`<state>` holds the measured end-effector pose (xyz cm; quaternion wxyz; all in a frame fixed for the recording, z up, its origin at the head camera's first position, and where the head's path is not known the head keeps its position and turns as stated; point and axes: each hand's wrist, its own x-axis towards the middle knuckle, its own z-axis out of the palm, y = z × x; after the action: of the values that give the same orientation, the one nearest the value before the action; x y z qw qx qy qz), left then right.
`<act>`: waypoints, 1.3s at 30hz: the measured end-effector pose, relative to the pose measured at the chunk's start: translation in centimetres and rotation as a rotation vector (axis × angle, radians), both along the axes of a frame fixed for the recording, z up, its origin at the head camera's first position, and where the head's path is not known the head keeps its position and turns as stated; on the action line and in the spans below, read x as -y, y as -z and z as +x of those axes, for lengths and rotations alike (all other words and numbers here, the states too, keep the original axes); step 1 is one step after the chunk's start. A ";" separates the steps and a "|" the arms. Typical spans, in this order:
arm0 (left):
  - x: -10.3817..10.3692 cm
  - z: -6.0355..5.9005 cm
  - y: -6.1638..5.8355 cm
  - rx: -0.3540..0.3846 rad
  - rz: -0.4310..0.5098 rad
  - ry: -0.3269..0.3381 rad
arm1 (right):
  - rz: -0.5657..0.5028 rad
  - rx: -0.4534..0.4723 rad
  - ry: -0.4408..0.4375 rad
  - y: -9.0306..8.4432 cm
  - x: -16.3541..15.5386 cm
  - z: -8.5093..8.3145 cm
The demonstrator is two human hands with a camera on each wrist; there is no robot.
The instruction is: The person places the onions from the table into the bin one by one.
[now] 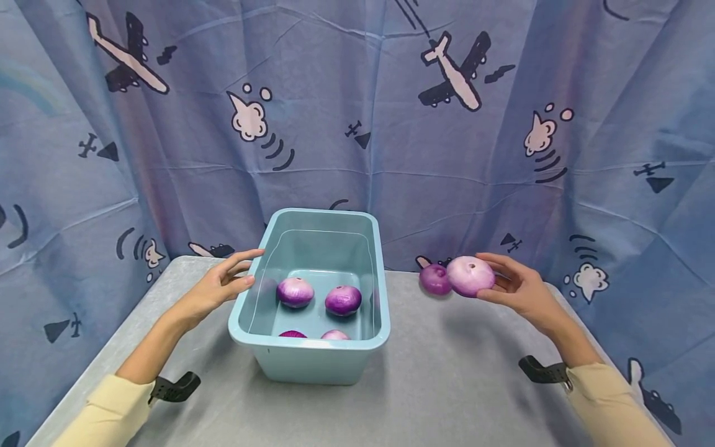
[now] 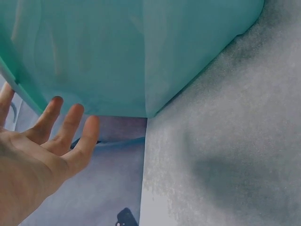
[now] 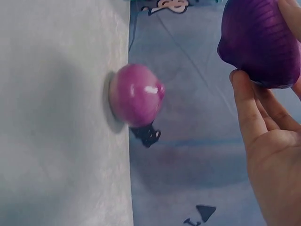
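My right hand pinches a purple onion between thumb and fingers, raised above the table's right side. Seen from the right wrist, this held onion is at the upper right, its underside dark purple. Another onion rests on the table just behind it. At the left, my left hand has its fingers spread loosely by the rim of a blue-green plastic bin; whether the fingertips touch it I cannot tell. Several onions lie in the bin, including one and a darker one; its front wall partly hides others.
The bin stands on a grey table, left of its middle. Behind and on both sides hangs a blue curtain printed with airplanes. Dark bands are strapped on both wrists.
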<state>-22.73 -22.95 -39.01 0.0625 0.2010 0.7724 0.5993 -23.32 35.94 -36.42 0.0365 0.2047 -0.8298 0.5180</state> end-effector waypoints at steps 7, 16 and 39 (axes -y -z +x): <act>0.1 -0.1 0.1 -0.006 0.006 0.000 | -0.067 -0.019 -0.076 -0.5 2.1 0.0; 0.0 -0.2 -0.1 0.006 -0.014 -0.007 | -0.106 -0.018 -0.206 -1.1 5.2 -0.7; 0.0 0.0 -0.3 0.020 -0.012 -0.012 | -0.224 -0.030 -0.330 -3.8 12.0 -2.2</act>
<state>-22.77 -22.96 -38.76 0.0679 0.1900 0.7766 0.5969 -25.53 23.94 -32.60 -0.0142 0.3401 -0.7216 0.6029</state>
